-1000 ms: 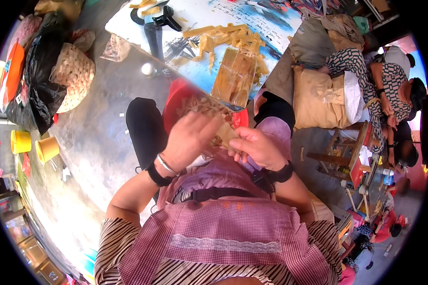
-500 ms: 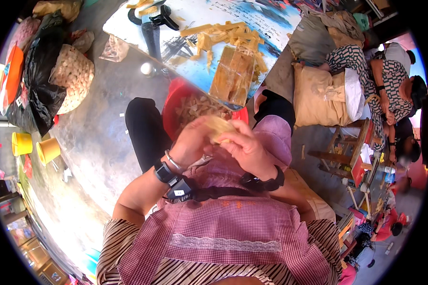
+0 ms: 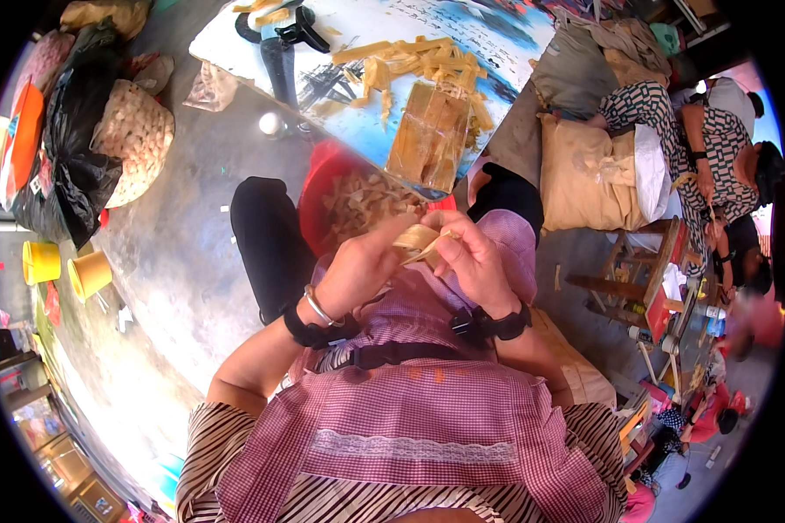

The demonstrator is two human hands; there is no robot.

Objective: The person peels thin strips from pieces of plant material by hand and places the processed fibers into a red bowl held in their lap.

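My left hand (image 3: 362,266) and my right hand (image 3: 473,266) are together above my lap. Between them is a pale yellow flat strip (image 3: 419,236), curled into a loop, with its ends by my right fingers. Both hands are closed on it; the strip's exact material is not clear. Just beyond, between my knees, a red bucket (image 3: 315,179) holds many small tan folded pieces (image 3: 366,203). On the table's near corner lies a bundle of yellow-brown strips (image 3: 427,135) under clear wrap, with loose yellow strips (image 3: 414,61) heaped behind it.
The table (image 3: 358,30) has a painted white-and-blue top; a black-handled tool (image 3: 277,70) rests at its left. Black bags (image 3: 78,131) and yellow buckets (image 3: 89,275) stand left. A tan sack (image 3: 584,170), a wooden stool (image 3: 632,270) and other people (image 3: 724,157) are at right.
The strip between my hands has gone from a blurred, covered shape to a visible open loop. My left hand has shifted slightly, and both wrists have turned a little.
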